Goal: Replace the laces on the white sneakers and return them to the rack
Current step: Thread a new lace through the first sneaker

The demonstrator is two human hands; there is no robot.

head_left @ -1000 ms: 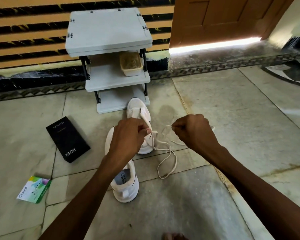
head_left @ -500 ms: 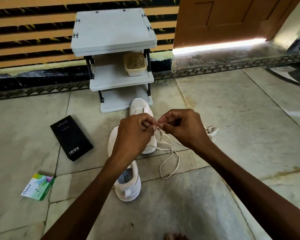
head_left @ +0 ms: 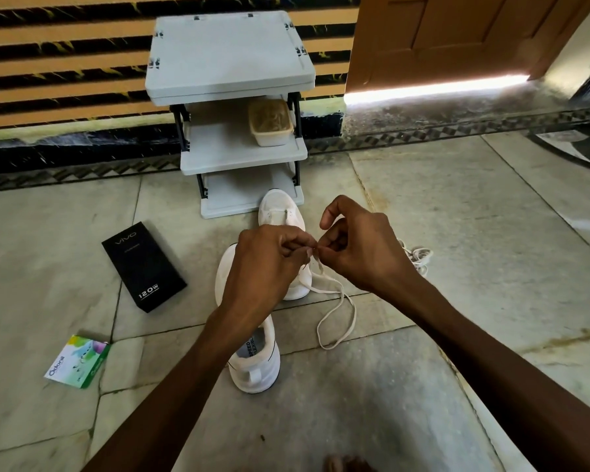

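Two white sneakers stand on the stone floor. The near sneaker (head_left: 256, 362) shows its heel and is partly hidden by my left arm. The far sneaker (head_left: 280, 212) points its toe at the grey shoe rack (head_left: 229, 56). A cream lace (head_left: 338, 315) trails in a loop on the floor to the right of the shoes. My left hand (head_left: 266, 264) and my right hand (head_left: 361, 247) meet above the far sneaker, and both pinch the lace's end between fingertips. A second bundle of lace (head_left: 418, 257) lies behind my right hand.
A beige tub (head_left: 269, 122) sits on the rack's middle shelf. A black phone box (head_left: 143, 265) lies on the floor at left, with a small green-and-white packet (head_left: 77, 361) nearer me. A brown door (head_left: 457, 35) stands at back right.
My right hand came in from the right to meet my left hand above the far sneaker. Both hands now pinch the lace close together, and the view shifted slightly.
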